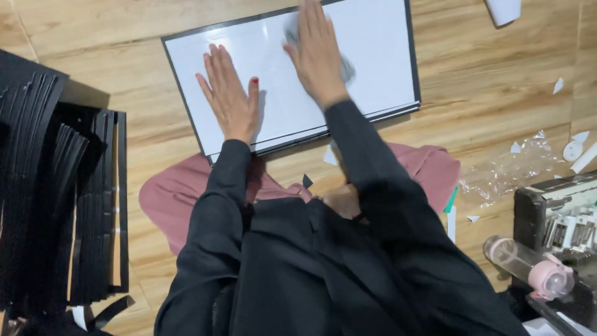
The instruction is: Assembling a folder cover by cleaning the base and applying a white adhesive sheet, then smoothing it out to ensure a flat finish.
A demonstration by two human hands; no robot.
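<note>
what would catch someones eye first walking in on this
Both hands pressed flat on a white board with a black edge lying on the wooden floor: the left hand rests open, the right hand covers a grey cloth. A tall stack of black frames crowds the left, and a pink-capped clear bottle lies at lower right.

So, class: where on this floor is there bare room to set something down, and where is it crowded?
Bare wood floor lies above the black stacks, left of the white board. Another free patch lies right of the board, above the plastic wrap. It is crowded at the lower right, around the pink bottle. Both hands, left hand and right hand, cover the board.
</note>
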